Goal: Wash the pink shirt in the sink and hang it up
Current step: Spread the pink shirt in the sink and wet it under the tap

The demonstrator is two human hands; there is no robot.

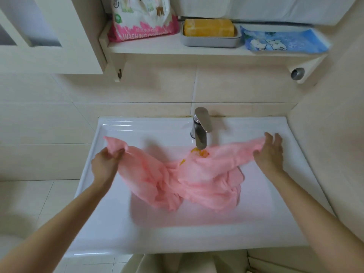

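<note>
2 hands stretch the pink shirt [197, 180] above the sink [122, 237], left hand [106, 162] pinching 1 sleeve, right hand [269, 154] spread-fingered against the other, wetting under the tap [201, 131] apparently next.

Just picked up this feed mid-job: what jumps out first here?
The pink shirt is stretched wide across the white sink, with yellow marks just under the faucet spout. The left hand grips one end; the right hand is at the other, its grip unclear. On the shelf above, a yellow soap bar sits in a grey dish.
</note>
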